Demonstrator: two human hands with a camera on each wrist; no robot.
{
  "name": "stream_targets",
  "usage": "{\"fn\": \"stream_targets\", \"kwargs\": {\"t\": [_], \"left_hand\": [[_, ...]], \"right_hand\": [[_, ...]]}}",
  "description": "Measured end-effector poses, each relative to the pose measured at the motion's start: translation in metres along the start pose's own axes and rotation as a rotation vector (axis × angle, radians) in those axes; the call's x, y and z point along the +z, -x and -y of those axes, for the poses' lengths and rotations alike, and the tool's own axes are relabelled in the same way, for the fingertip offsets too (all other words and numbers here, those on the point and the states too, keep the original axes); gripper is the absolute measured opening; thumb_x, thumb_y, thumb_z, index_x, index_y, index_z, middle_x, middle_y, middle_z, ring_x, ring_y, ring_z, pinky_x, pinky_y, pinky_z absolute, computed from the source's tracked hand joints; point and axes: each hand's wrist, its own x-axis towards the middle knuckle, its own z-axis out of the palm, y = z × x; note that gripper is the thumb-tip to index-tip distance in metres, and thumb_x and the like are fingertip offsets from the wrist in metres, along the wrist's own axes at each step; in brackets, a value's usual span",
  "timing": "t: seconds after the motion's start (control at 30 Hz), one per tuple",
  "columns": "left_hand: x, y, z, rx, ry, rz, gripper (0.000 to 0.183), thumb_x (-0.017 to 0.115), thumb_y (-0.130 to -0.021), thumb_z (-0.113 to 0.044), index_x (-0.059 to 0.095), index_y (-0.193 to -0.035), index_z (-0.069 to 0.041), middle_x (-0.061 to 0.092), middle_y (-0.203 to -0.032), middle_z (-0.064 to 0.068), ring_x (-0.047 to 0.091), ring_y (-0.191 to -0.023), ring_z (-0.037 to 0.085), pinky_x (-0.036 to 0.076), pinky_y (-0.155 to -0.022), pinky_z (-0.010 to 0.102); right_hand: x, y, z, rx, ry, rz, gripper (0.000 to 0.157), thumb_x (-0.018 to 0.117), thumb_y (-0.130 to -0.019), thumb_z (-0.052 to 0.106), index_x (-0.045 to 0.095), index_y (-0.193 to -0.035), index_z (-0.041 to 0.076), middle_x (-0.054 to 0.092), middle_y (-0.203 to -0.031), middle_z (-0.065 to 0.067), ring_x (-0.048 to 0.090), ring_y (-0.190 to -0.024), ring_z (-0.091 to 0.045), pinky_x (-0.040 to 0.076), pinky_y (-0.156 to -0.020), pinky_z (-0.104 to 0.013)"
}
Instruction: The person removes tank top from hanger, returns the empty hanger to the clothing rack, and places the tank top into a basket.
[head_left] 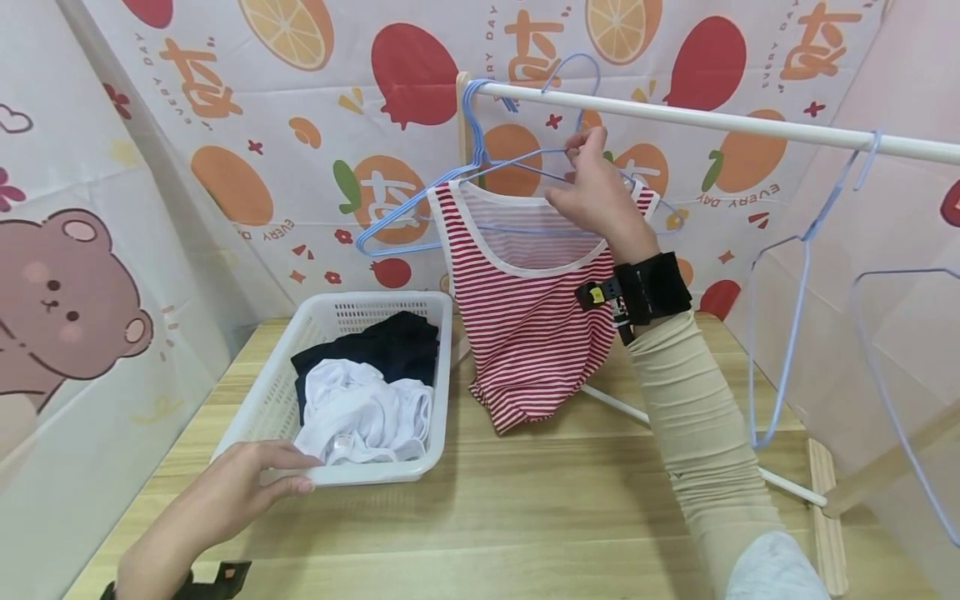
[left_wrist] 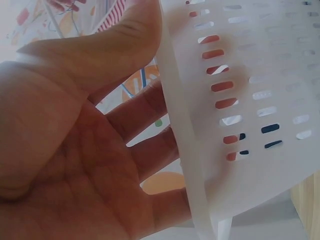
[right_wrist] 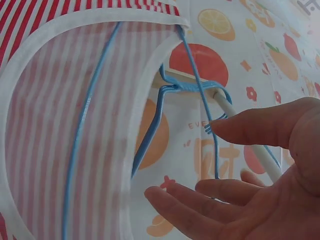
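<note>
My left hand grips the near left corner of a white plastic laundry basket; in the left wrist view its thumb and fingers straddle the rim. Inside lie a black garment and a white garment. A red-and-white striped tank top hangs from a blue wire hanger, whose hook is over the white rod. My right hand is at the top of this hanger, thumb tip right at the wire and fingers spread loosely below it in the right wrist view.
Several blue hangers are bunched at the rod's left end, by the wooden post. Other hangers hang on the right. A lower white bar meets the rack's wooden foot on the wood-grain table.
</note>
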Motion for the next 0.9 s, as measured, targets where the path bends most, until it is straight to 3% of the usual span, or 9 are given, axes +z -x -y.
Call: {"fn": "stream_targets", "kwargs": {"t": [0.2,0.4,0.53,0.67,0.73,0.9], "left_hand": [[0.000,-0.001,0.000,-0.006,0.000,0.006,0.022,0.089,-0.075,-0.025,0.084,-0.095,-0.020,0.079,-0.092,-0.011,0.068,-0.092,0.001,0.059,-0.078,0.029],[0.000,-0.001,0.001,0.004,-0.005,-0.004,0.022,0.089,-0.074,-0.025,0.084,-0.095,-0.020,0.078,-0.091,-0.012,0.067,-0.091,0.000,0.058,-0.077,0.028],[0.002,-0.001,0.003,0.007,-0.016,-0.011,0.022,0.089,-0.074,-0.025,0.084,-0.095,-0.021,0.078,-0.090,-0.012,0.068,-0.092,0.002,0.058,-0.078,0.028],[0.003,-0.001,0.004,0.024,-0.033,-0.029,0.022,0.090,-0.073,-0.025,0.084,-0.094,-0.021,0.078,-0.089,-0.014,0.070,-0.093,0.006,0.058,-0.080,0.027],[0.003,-0.002,0.005,0.028,-0.038,-0.035,0.022,0.090,-0.073,-0.025,0.084,-0.094,-0.022,0.078,-0.089,-0.014,0.070,-0.093,0.006,0.057,-0.081,0.024],[0.004,-0.002,0.007,0.040,-0.034,-0.050,0.023,0.090,-0.072,-0.024,0.084,-0.093,-0.022,0.077,-0.089,-0.014,0.070,-0.094,0.006,0.051,-0.083,0.013]], "right_hand": [[-0.002,-0.004,-0.004,0.050,-0.038,-0.055,0.070,0.062,-0.100,0.013,0.011,-0.147,0.012,0.030,-0.170,-0.011,0.047,-0.148,-0.027,0.049,-0.113,-0.040],[0.000,-0.003,-0.010,0.087,-0.009,-0.129,0.090,0.063,-0.097,0.013,-0.001,-0.161,0.009,0.046,-0.160,-0.010,0.057,-0.139,-0.026,0.052,-0.101,-0.039],[0.002,-0.001,-0.016,0.091,0.045,-0.196,0.075,0.059,-0.093,0.008,0.025,-0.160,-0.001,0.055,-0.153,-0.011,0.059,-0.137,-0.028,0.047,-0.112,-0.042],[0.003,0.000,-0.021,0.075,0.114,-0.248,0.053,0.058,-0.090,0.009,0.058,-0.143,0.001,0.066,-0.141,-0.013,0.052,-0.141,-0.030,0.033,-0.122,-0.047],[0.004,0.000,-0.023,0.062,0.129,-0.265,0.044,0.061,-0.091,0.013,0.066,-0.134,0.000,0.071,-0.131,-0.015,0.052,-0.139,-0.032,0.032,-0.121,-0.049],[0.009,0.002,-0.029,0.037,0.155,-0.296,0.026,0.070,-0.092,0.018,0.079,-0.107,-0.001,0.079,-0.103,-0.019,0.065,-0.119,-0.030,0.045,-0.104,-0.045]]}}
